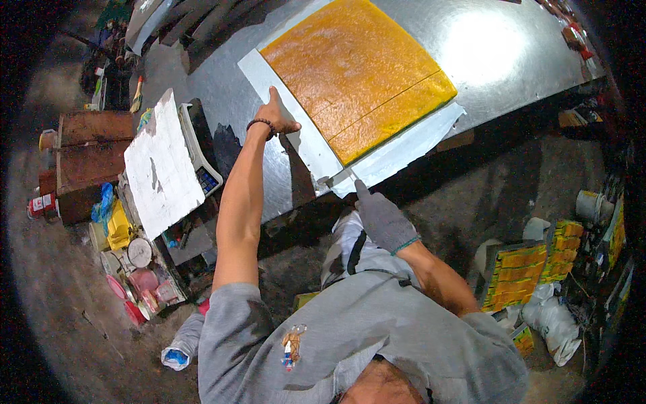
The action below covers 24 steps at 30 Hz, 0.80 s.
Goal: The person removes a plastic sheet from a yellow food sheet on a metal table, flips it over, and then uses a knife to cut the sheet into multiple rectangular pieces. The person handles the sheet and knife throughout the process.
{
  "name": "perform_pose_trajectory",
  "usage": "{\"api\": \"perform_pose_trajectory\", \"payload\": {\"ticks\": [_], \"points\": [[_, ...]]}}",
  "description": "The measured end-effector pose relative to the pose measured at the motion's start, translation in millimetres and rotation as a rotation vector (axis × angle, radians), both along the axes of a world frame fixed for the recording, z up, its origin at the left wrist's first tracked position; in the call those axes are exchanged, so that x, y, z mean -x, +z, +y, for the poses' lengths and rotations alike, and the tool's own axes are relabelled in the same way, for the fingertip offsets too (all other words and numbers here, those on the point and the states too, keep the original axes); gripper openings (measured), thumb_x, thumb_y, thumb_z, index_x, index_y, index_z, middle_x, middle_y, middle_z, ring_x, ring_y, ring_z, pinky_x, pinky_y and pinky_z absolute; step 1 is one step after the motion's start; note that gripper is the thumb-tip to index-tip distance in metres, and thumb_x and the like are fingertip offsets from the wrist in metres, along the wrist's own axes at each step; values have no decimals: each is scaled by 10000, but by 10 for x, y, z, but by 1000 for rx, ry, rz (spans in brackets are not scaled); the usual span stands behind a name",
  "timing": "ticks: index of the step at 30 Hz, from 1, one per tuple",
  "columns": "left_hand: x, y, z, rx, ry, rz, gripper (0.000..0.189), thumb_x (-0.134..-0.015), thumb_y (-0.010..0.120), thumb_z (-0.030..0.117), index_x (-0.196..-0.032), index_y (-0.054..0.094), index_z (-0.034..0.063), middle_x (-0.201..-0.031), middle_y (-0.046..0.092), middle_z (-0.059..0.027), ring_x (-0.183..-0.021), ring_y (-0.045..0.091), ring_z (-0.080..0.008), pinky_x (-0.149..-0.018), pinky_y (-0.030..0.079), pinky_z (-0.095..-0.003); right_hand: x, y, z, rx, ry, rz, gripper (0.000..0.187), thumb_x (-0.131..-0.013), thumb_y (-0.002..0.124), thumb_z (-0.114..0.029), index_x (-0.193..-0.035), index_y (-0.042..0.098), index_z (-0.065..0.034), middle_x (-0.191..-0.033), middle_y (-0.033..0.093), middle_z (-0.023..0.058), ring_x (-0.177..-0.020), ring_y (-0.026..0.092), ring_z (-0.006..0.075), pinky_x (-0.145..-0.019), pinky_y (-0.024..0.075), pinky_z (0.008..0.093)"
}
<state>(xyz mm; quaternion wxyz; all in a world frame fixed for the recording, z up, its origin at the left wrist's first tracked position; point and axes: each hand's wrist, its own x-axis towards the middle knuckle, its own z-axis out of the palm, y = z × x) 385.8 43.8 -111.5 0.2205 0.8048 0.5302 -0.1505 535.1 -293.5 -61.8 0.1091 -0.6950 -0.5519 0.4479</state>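
Observation:
A thick orange-yellow slab [358, 76] with a glossy, uneven top lies on the metal table. A straight scored line crosses it near its front edge. My left hand [275, 117], bare with a beaded bracelet, presses with thumb and forefinger spread on a flat pale strip [318, 144] lying along the slab's left edge. In a grey knit glove, my right hand [383, 217] grips a thin blade [350, 174], whose handle the fingers hide. The blade points at the slab's near corner, over a white sheet [404, 149] that shows from beneath the slab.
The metal table [515, 96] reflects a bright light. To the left are a digital scale [202, 169], a white-coated board [164, 166], a paintbrush [136, 96] and several tubs [140, 252]. Orange-and-yellow patterned panels [515, 278] and a white bag [552, 320] stand on the floor at right.

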Motion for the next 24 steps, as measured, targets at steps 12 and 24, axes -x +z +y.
{"api": "perform_pose_trajectory", "payload": {"ticks": [12, 24], "points": [[-2, 25, -37, 13, 6, -53, 1405, -591, 942, 399, -1561, 3, 12, -1271, 586, -350, -1211, 585, -449, -1045, 475, -440, -4, -66, -323, 3, -68, -5, 462, -1010, 445, -177, -1430, 380, 6, -946, 614, 307, -850, 632, 488, -731, 524, 556], [5, -29, 19, -3, 19, -17, 1420, -595, 938, 415, -1571, -20, 32, -1308, 563, -350, -1245, 561, -447, -1077, 452, -447, -12, -945, -1505, -184, -60, -7, 570, -974, 533, -129, -1494, 326, -18, -956, 637, 275, -854, 662, 424, -736, 543, 483]]}}
